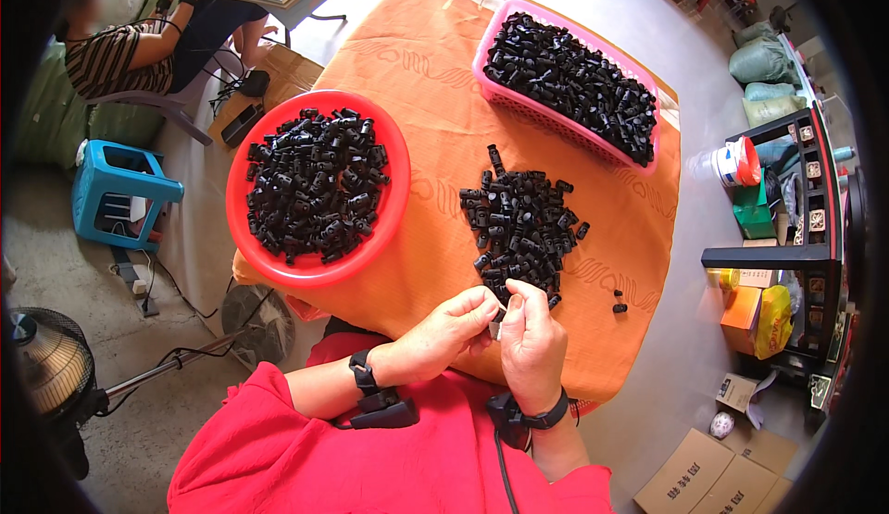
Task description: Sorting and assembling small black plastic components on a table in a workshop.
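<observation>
My left hand (451,327) and my right hand (532,336) meet at the near edge of an orange-covered table (435,97). Together their fingertips pinch a small black plastic part (499,317). Just beyond the hands lies a loose pile of the same black parts (519,222). A round red bowl (400,185) full of black parts stands at the left. A pink rectangular basket (489,51), also full of them, stands at the far right of the table. Both wrists wear black bands.
Two stray black parts (619,302) lie right of the pile. Another person sits at a table at the far left, beside a blue stool (125,190). A fan (46,366) stands at lower left. Shelves (796,227) and cardboard boxes (713,472) are on the right.
</observation>
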The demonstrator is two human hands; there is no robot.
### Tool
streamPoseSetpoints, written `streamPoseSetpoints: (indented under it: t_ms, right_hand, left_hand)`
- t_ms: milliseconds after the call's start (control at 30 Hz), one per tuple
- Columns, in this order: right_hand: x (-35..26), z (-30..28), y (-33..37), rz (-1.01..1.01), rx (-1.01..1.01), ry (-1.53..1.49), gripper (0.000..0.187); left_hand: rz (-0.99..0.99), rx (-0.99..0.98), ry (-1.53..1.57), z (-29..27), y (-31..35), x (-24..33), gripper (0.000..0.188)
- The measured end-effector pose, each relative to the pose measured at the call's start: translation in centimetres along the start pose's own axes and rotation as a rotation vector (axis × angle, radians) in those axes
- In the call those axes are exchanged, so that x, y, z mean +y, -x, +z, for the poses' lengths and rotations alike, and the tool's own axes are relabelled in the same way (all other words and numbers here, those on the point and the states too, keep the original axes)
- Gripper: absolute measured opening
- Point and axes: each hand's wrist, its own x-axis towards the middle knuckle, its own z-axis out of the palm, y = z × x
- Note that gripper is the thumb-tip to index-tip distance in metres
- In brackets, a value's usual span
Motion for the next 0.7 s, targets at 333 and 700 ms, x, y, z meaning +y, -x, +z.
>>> streamPoseSetpoints:
  t_ms: [333, 700]
  right_hand:
    - [0.16, 0.38, 0.50, 0.074, -0.010, -0.009, 0.019]
    - [-0.06, 0.38, 0.32, 0.104, 0.009, -0.037, 0.017]
  left_hand:
    - [0.001, 0.029, 0.089, 0.36, 0.13, -0.10, 0.017]
    - [-0.005, 0.079, 0.028, 0.50, 0.11, -0.14, 0.017]
